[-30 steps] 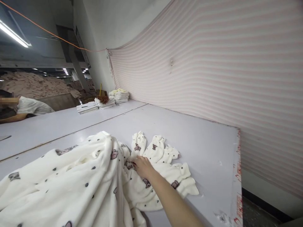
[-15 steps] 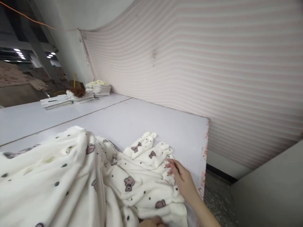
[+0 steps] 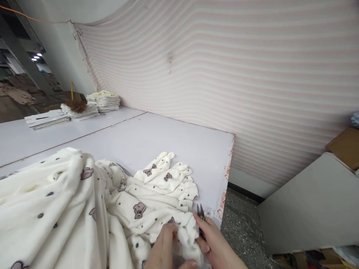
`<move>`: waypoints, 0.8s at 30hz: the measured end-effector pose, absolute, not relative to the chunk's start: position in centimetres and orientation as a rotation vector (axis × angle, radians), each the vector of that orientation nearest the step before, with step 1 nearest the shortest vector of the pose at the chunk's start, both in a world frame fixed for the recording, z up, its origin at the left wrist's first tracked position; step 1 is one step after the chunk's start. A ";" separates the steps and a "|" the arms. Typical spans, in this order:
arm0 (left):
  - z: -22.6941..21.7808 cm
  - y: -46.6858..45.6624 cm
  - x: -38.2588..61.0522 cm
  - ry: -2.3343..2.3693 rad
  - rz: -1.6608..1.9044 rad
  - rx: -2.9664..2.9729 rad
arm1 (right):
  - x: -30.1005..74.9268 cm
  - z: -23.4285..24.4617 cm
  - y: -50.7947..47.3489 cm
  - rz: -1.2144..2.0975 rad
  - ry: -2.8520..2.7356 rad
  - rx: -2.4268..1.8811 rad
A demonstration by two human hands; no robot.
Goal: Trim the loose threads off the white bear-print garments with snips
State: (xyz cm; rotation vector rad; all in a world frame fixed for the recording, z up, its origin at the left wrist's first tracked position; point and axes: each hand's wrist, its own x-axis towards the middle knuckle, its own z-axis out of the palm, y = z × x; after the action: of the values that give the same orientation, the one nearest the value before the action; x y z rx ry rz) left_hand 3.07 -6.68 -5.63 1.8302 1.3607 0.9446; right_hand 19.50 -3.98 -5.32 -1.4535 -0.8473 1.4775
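Observation:
A pile of white fleece garments (image 3: 140, 228), printed with brown bears and dark dots, covers the near part of the table. My left hand (image 3: 162, 246) is at the bottom of the view, closed on a bunched edge of the white garment. Close on its right, my right hand (image 3: 214, 243) is closed around a pair of dark thread snips (image 3: 201, 216). The two blade tips point up and away from me, slightly apart. My right fingers also touch the bunched garment edge between the hands.
The pale table (image 3: 179, 134) ends at a taped right edge (image 3: 226, 172). Stacks of folded white cloth (image 3: 105, 102) stand at the far left. A striped pink-and-white sheet (image 3: 210, 74) hangs behind. A grey cabinet (image 3: 305, 209) with a cardboard box (image 3: 344, 147) is at right.
My left hand has come up into view and grips the garment edge. My right hand has moved down beside it, with the snips now showing. The view has turned to the right.

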 end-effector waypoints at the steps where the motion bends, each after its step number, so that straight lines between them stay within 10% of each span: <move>1: -5.4 -6.5 3.4 1.360 0.985 1.840 | 19.0 -5.1 -4.2 1.520 -0.808 -1.430; 15: -2.7 -4.6 1.5 1.062 1.122 1.316 | 20.8 -1.5 -4.5 0.497 -1.584 -1.574; 24: 0.0 -3.7 0.2 0.846 0.900 1.131 | 17.8 0.6 -4.5 0.725 -1.945 -1.368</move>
State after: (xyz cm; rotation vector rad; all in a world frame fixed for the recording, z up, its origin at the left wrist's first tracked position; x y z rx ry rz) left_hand 0.23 -3.65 0.04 1.1310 0.8462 0.9003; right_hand 17.76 -4.55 0.56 -1.3681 -1.9454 0.7249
